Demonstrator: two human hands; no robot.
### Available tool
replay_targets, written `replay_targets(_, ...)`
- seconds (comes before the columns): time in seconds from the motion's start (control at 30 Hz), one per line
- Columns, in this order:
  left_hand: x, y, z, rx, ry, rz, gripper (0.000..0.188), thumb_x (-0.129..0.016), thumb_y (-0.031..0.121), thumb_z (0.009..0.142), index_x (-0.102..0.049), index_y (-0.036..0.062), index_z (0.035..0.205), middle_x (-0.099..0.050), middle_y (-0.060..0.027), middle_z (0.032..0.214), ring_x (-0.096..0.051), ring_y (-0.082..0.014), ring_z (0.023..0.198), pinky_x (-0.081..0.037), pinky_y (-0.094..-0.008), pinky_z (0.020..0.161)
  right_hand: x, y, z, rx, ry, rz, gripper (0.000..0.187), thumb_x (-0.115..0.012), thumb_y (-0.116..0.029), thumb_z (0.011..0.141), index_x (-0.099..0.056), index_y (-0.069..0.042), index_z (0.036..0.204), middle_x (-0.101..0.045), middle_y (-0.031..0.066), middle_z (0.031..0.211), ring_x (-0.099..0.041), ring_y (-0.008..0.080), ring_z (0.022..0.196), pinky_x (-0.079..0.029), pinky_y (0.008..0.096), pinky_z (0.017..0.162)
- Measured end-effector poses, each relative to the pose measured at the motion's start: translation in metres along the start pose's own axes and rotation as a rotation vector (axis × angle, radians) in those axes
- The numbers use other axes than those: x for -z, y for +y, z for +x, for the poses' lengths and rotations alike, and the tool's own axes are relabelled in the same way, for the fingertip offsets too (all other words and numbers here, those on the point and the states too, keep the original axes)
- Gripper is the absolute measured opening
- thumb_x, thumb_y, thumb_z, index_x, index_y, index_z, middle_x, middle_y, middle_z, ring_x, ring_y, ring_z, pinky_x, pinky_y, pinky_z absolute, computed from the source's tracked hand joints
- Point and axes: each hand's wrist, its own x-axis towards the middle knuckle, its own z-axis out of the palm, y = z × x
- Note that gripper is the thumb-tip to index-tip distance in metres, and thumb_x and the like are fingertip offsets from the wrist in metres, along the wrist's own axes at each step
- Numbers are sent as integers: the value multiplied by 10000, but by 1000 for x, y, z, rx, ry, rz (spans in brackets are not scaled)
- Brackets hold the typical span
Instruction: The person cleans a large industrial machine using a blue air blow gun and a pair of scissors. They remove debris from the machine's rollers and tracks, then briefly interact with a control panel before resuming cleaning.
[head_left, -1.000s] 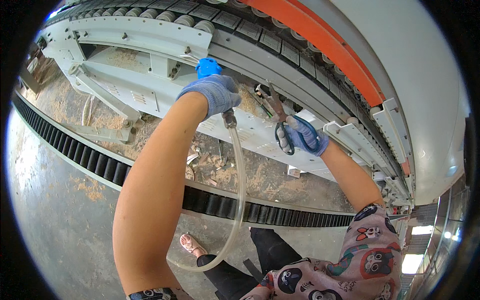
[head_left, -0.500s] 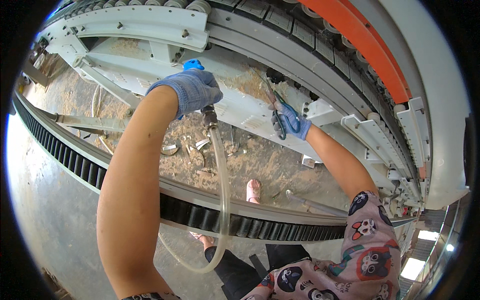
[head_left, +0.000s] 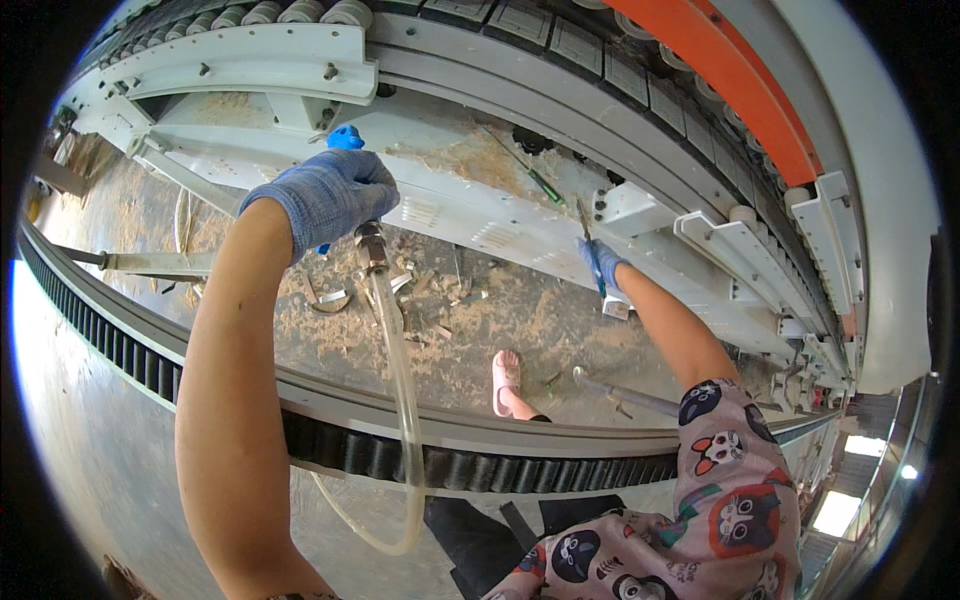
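My left hand (head_left: 325, 195), in a blue knit glove, is wrapped round a blue air blow gun (head_left: 346, 138). A metal fitting joins the gun to a clear hose (head_left: 398, 375) that hangs down in a loop. Lower on the right, my gloved right hand (head_left: 604, 262) is closed on a pair of scissors (head_left: 597, 268), blades pointing up and away. A green-handled screwdriver (head_left: 543, 185) lies on the dusty white machine ledge (head_left: 430, 165), apart from both hands. The glove hides most of the blow gun.
Ahead runs the machine's grey rail (head_left: 480, 85) with rollers and an orange guard (head_left: 740, 75). A curved black ribbed track (head_left: 480, 472) crosses between my body and the ledge. Scraps and sawdust litter the floor (head_left: 440, 340). A metal bar (head_left: 640, 397) juts out near my foot.
My left hand and the blow gun have shifted left. My right hand has drawn back from the ledge with the scissors, leaving the screwdriver's green handle in plain sight.
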Motion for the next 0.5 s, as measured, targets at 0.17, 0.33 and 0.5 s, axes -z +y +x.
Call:
replay_targets(0.17, 3, 21, -4, 0, -31, -146, 176, -609, 193, 855, -641, 81, 988, -606, -31, 811, -548, -135, 708, -478, -293, 665, 22, -15, -90, -47, 48, -259, 361, -448, -471, 919, -533, -139, 1032, -599, 56, 848, -561, 168, 678, -438, 314, 539)
replay_targets(0.33, 3, 17, -8, -80, 4, -87, 174, -610, 203, 854, -631, 76, 971, -601, -35, 808, -542, -137, 721, -468, -289, 680, 42, -11, -153, -322, -168, -134, 325, -497, -502, 889, -528, -183, 942, -486, -16, 559, -509, 142, 473, -352, 293, 413)
replay_targets(0.5, 11, 14, -12, -45, -1, 4, 249, -639, 248, 838, -624, 88, 1028, -623, -77, 868, -579, -173, 794, -472, -306, 742, 21, -9, -203, -278, -157, -59, 450, -459, -576, 881, -527, -141, 975, -534, 14, 625, -517, 156, 461, -419, 305, 423)
